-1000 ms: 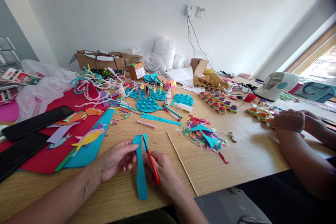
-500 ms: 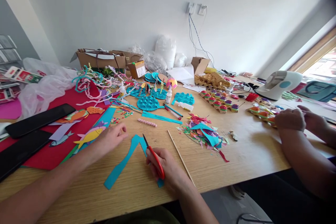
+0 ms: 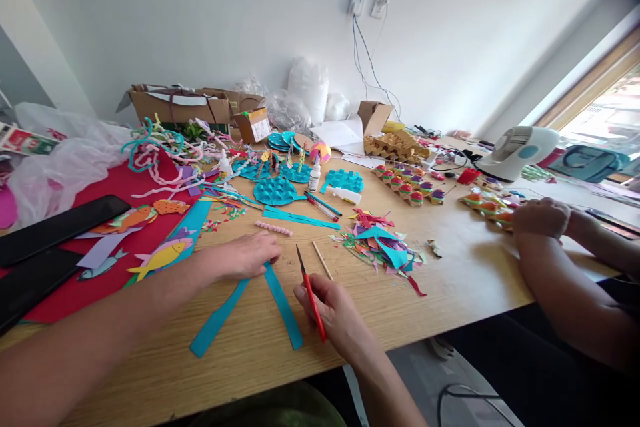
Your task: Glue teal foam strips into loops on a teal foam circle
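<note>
My left hand (image 3: 253, 255) rests at the bend of a blue paper strip (image 3: 284, 307), fingers bent down over its top; whether they pinch it is hidden. The strip's two legs spread toward the table's front edge. My right hand (image 3: 327, 310) holds red-handled scissors (image 3: 314, 307), their dark blades pointing away from me, just right of the strip. A thin wooden stick (image 3: 323, 260) lies beyond my right hand. Near my left hand is a pink twisted piece (image 3: 273, 228).
Colored paper scraps (image 3: 387, 247) lie to the right. Glue bottles (image 3: 315, 177), pens and blue egg-carton pieces (image 3: 275, 191) stand farther back. Red sheets with paper fish (image 3: 163, 256) are at left. Another person's hands (image 3: 545, 219) are at the right, by painted cartons (image 3: 487, 208).
My left hand has moved right onto the strip's bend. My right hand, with the scissors, has shifted right, off the strip. The view has turned slightly.
</note>
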Motion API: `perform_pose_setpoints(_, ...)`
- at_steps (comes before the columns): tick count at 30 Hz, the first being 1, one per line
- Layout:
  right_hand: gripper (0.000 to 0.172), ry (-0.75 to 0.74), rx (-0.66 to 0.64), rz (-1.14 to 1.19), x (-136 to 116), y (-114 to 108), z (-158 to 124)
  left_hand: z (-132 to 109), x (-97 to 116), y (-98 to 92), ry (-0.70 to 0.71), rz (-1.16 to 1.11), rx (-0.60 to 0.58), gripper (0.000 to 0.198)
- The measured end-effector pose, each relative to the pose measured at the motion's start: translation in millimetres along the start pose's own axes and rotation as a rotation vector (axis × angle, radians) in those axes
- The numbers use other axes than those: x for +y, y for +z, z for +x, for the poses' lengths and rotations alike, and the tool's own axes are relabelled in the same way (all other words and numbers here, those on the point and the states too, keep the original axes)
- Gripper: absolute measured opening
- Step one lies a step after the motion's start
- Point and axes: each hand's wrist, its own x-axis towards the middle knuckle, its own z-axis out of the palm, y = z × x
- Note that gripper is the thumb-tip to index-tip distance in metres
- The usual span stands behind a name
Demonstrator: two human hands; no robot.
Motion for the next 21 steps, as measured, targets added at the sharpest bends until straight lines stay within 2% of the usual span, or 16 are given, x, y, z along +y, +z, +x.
perform_pose_setpoints(4, 0.033, -0.014, -0.003, -0.020, 7, 1, 3, 12, -2, -11.0, 0.053, 0.019, -0.113, 0.018)
perform_pose_setpoints(8, 0.026, 0.016, 0.033, -0.078, 10, 0, 6, 16, -3, -13.9, 0.070, 0.018, -0.169, 0.018)
perform_pose_setpoints(16, 0.029, 0.070, 0.079, -0.303, -1, 3, 7, 14, 1, -17.1, 0.088, 0.010, -0.178, 0.018)
perform_pose_setpoints(21, 0.019, 0.084, 0.074, -0.308, -1, 1, 9, 16, -4, -16.5, 0.072, -0.070, -0.165, 0.017)
